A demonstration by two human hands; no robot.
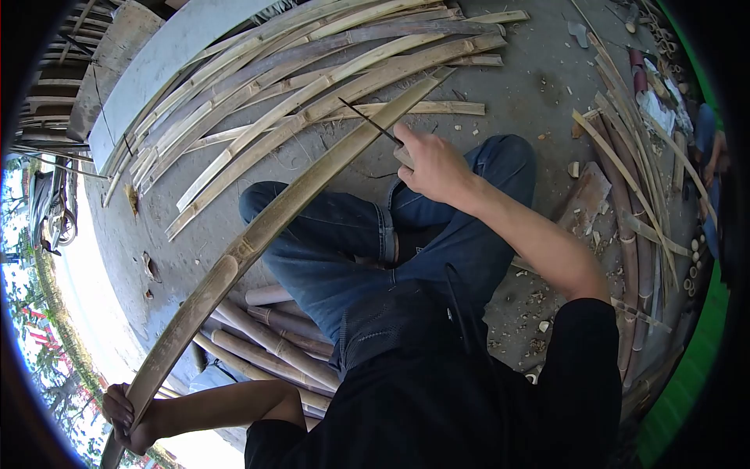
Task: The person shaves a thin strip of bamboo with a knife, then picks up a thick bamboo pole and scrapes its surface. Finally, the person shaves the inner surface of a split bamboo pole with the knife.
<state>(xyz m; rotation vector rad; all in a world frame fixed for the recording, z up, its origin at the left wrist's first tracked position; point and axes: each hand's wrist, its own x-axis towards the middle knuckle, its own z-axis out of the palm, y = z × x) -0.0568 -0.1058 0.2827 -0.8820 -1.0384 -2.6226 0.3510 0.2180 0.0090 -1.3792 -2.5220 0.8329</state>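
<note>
The left hand (129, 418) grips a split bamboo strip (289, 199) slanting across the person's left leg (328, 242); the right hand (436, 168) is clamped on a knife (371, 123), its blade crossing the strip's upper part.

No lettering, label, brand, number or sign can be read anywhere in view

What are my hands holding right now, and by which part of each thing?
Your left hand grips the split bamboo strip toward its lower-left end; your right hand holds a thin-bladed knife by its handle.
</note>
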